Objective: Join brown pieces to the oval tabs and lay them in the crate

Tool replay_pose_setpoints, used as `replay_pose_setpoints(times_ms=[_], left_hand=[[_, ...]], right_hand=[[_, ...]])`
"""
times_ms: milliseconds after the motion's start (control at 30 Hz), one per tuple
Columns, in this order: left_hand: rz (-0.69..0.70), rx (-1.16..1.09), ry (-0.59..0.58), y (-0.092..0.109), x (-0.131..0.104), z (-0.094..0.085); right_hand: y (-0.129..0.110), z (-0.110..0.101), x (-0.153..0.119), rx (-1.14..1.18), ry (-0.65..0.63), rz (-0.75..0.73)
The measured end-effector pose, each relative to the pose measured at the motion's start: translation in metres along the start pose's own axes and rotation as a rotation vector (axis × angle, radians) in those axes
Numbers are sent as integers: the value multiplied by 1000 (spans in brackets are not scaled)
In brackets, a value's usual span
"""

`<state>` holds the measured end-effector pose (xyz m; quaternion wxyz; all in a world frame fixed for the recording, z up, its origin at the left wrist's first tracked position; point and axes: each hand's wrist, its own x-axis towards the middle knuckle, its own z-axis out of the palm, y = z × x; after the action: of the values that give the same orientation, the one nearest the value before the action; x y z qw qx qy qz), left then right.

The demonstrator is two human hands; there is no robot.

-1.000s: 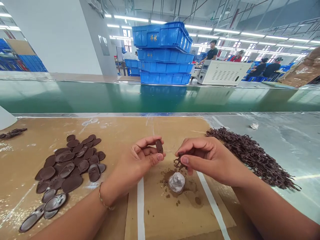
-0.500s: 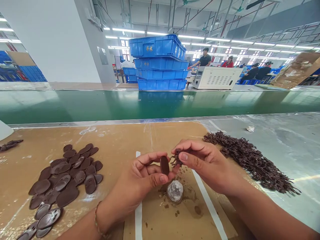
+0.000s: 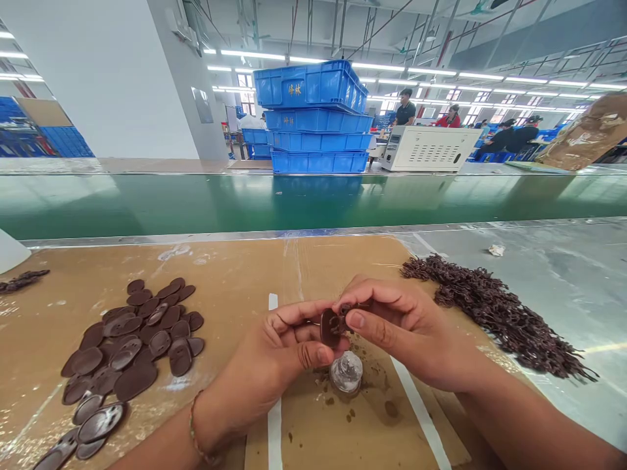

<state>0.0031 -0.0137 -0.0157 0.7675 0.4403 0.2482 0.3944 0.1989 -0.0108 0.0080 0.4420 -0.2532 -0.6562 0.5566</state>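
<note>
Between the thumb and fingers of my left hand stands a dark brown oval disc, tilted nearly upright. My right hand pinches a small dark brown piece with thin branching strands, largely covered by the fingers. The two pieces meet, or nearly so, at the disc's right face; the exact contact is hidden. Just below my hands sits a small clear round container with whitish contents. To the left lies a pile of brown oval discs, some with pale, shiny hollows. A long heap of stringy brown pieces lies to the right.
Brown board covers the work surface, with white tape strips and dark spots. Beyond runs a green conveyor belt. Behind it stand stacked blue crates and a beige metal box. Several people are in the background.
My right hand has moved the stranded piece left, against or close to the disc. The disc has turned so that more of its right face shows. The view has shifted slightly.
</note>
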Motion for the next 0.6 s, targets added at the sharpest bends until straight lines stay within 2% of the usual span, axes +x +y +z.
replay_pose_setpoints(times_ms=[233, 400, 600], left_hand=[[-42, 1, 47, 1, 1, 1], [-47, -23, 92, -1, 1, 0], [-58, -21, 111, -1, 1, 0]], right_hand=[[0, 0, -2, -131, 7, -18], [-2, -2, -2, -423, 11, -186], [1, -3, -2, -411, -5, -221]])
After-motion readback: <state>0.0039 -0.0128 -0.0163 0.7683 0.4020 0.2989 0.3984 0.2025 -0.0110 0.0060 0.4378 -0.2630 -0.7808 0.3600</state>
